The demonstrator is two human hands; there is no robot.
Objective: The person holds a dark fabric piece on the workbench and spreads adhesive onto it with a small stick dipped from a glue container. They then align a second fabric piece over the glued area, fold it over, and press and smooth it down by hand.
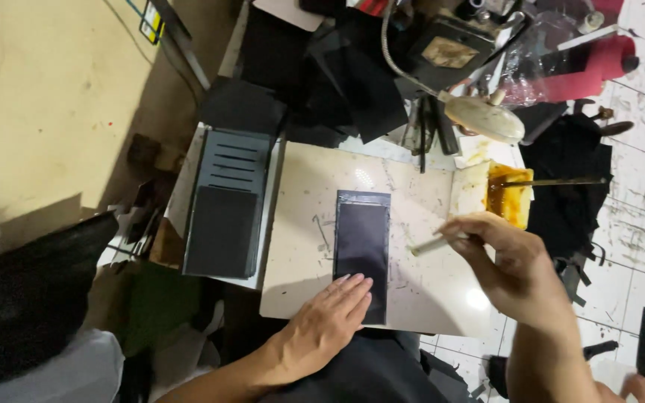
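A long black rectangular piece [363, 239] lies flat on a pale work board [419, 291]. My left hand [330, 321] rests flat on the near end of that piece, fingers together, pressing it down. My right hand [513, 272] hovers to the right of the piece and grips a thin pale brush [428, 244] whose tip points left, just short of the piece's right edge. An open container of amber glue [509, 195] stands at the board's far right corner, with a stick lying across it.
A stack of dark pieces [225, 216] sits on a tray left of the board. A gooseneck lamp [483, 119] hangs over the far edge. Black sheets and clutter [352, 82] fill the back. White tiled floor [636, 224] lies to the right.
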